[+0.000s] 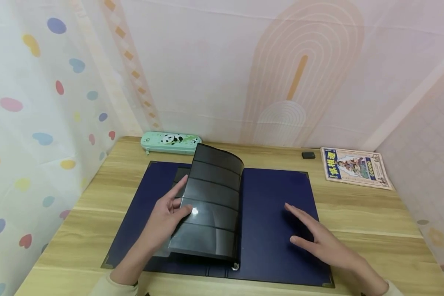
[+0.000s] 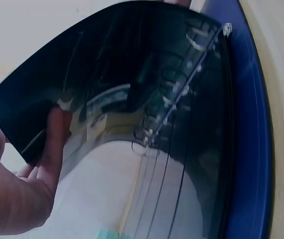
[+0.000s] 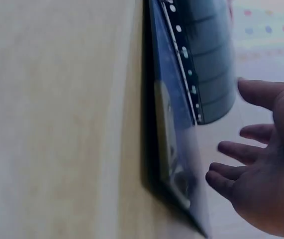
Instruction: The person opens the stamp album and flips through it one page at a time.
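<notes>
A dark blue ring binder point(image 1: 277, 222) lies spread open on the table, its black pocket pages point(image 1: 212, 193) raised and curving up from the spine. My left hand point(image 1: 163, 220) pinches the outer edge of those pages, thumb on the near face and fingers behind; the left wrist view shows this hand point(image 2: 37, 184) at the page's corner. Metal rings point(image 2: 166, 94) run along the spine. Over the right inside cover hovers my right hand point(image 1: 323, 242), fingers extended and holding nothing. In the right wrist view that hand point(image 3: 261, 169) is apart from the pages.
A mint green pencil case point(image 1: 170, 142) with a panda picture sits behind the binder at the back left. Toward the back right are a small black block point(image 1: 308, 155) and a colourful printed booklet point(image 1: 355, 167). Patterned curtains point(image 1: 207, 74) rise behind the wooden table point(image 1: 373, 230).
</notes>
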Available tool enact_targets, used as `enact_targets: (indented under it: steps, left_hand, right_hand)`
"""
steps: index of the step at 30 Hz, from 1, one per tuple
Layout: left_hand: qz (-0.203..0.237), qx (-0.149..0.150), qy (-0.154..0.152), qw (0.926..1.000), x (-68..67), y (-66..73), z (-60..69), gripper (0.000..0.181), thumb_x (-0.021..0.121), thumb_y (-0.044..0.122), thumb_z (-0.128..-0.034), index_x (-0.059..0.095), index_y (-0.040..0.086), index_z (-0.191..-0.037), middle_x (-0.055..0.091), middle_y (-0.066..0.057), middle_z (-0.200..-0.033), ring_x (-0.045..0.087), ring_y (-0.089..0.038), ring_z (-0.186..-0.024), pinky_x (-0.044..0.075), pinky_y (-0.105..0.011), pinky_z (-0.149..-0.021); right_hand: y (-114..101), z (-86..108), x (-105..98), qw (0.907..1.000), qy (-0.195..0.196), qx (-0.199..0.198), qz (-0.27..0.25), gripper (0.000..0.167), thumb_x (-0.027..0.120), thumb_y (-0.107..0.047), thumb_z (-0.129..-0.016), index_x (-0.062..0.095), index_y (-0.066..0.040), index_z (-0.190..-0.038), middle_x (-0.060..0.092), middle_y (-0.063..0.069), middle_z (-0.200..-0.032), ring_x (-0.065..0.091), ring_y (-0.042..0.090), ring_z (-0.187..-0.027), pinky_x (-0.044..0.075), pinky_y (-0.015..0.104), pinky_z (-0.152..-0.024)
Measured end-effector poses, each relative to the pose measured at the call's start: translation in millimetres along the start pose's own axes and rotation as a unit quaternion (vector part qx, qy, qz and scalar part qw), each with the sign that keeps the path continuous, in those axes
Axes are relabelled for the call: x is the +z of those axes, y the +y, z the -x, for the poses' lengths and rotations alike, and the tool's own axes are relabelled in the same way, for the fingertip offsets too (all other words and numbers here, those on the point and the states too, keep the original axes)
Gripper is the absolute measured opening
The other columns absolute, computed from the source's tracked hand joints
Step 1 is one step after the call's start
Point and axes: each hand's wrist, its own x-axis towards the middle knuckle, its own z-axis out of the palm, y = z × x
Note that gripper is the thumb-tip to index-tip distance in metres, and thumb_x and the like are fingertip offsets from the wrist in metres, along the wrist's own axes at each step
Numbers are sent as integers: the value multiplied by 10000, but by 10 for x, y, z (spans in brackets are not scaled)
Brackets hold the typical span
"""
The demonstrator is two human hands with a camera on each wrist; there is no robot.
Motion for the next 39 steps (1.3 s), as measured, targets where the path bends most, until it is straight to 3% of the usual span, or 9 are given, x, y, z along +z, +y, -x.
enact_targets:
  steps: [5, 8, 10, 12, 16, 18, 26, 35, 39]
  left_hand:
    - [-26, -122, 32, 9999, -102, -55, -34, 810, 668, 47, -1062, 354, 314, -1759, 546, 7, -683, 538, -107, -699, 526, -342, -860]
    - [443, -174, -136, 9988, -138, -59, -49, 813, 662, 44, -1071, 341, 320, -1764, 803, -58, -964, 728, -139, -994, 560, -430, -1038]
    - [1128, -202, -401, 9926, -144, -61, -50, 825, 644, 21, -1081, 306, 307, -1777, 831, -66, -1157, 770, -124, -1050, 627, -351, -928]
    - [2047, -208, -811, 9752, -132, -62, -51, 862, 608, -20, -1093, 219, 288, -1798, 818, -57, -1230, 797, -144, -969, 653, -290, -812]
    - [3404, -190, -1397, 9296, -89, -69, -56, 913, 540, -59, -1120, 54, 288, -1811, 761, -26, -1356, 754, -141, -1204, 623, -283, -988]
    - [3581, -177, -1368, 9234, -97, -80, -65, 909, 526, -49, -1128, 47, 315, -1809, 729, -17, -1417, 721, -166, -1285, 612, -317, -1035]
    - [3076, 88, -1232, 9435, -288, -183, -94, 850, 500, -53, -1135, 127, 310, -1808, 720, 18, -1460, 736, -150, -1260, 622, -338, -1026]
    - [2612, 815, -1253, 9536, -432, -159, -25, 802, 489, -101, -1117, 267, 276, -1789, 842, -33, -1128, 798, -113, -1026, 651, -264, -858]
    - [2171, 584, -965, 9696, -574, -229, -2, 766, 519, -79, -1117, 328, 269, -1772, 831, -28, -1206, 802, -141, -1058, 657, -282, -852]
  right_hand:
    - [82, 43, -84, 9982, -254, 353, 410, 832, 778, -325, -1066, 343, -174, -1760, 350, 160, -1789, 284, 512, -1632, 367, 442, -1282]
    - [140, 62, -97, 9963, -440, 376, 631, 938, 843, -402, -1005, 338, -174, -1762, 299, 189, -1804, 225, 546, -1641, 379, 689, -1216]
    - [174, 76, -92, 9953, -540, 394, 700, 1016, 886, -455, -950, 340, -181, -1762, 251, 194, -1820, 179, 538, -1656, 375, 751, -1187]
    - [196, 85, -81, 9947, -629, 392, 720, 1085, 913, -503, -903, 334, -190, -1766, 189, 201, -1835, 125, 536, -1668, 359, 793, -1166]
    - [202, 89, -58, 9935, -773, 320, 778, 1142, 921, -557, -865, 321, -208, -1772, 88, 225, -1847, 55, 550, -1672, 360, 814, -1148]
    - [201, 86, -46, 9928, -796, 268, 859, 1135, 913, -566, -869, 324, -212, -1772, 70, 238, -1845, 44, 549, -1673, 370, 809, -1147]
    - [180, 89, -37, 9932, -791, 322, 796, 1121, 917, -555, -863, 352, -190, -1761, 78, 258, -1839, 13, 515, -1687, 348, 815, -1156]
    - [183, 79, -38, 9933, -826, 391, 708, 1130, 921, -554, -857, 349, -191, -1762, 64, 250, -1842, 8, 550, -1674, 331, 819, -1164]
    - [196, 79, -38, 9936, -792, 380, 708, 1137, 930, -548, -852, 351, -187, -1761, 69, 250, -1842, 19, 562, -1669, 339, 816, -1161]
